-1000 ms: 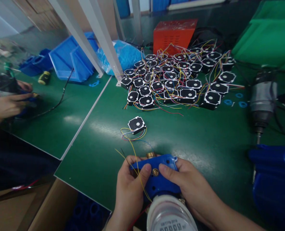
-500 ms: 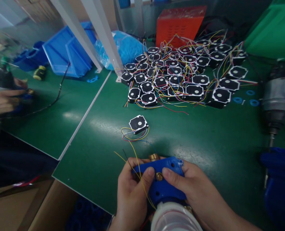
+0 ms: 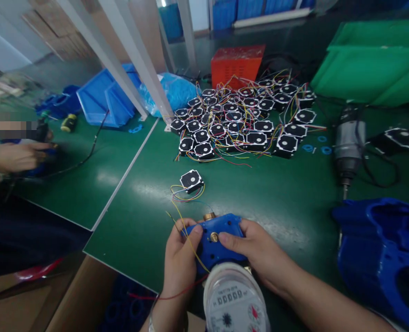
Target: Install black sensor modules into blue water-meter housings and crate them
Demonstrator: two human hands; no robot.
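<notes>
The moulded blue plastic housing is showing one solid bright blue, with a round brass-gold fitting glinting at its top. The round white meter dial is carrying black digits and small red pointers. The dark green table mat is shining pale in patches. The square black modules are showing white edging, white centre dots and red, yellow and blue leads.

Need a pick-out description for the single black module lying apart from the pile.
Start at the green bench, where a big pile of black square modules sits before the orange box. Nearer the camera, just beyond the blue housing, one module lies alone, its coloured wires looped beside it.
</notes>
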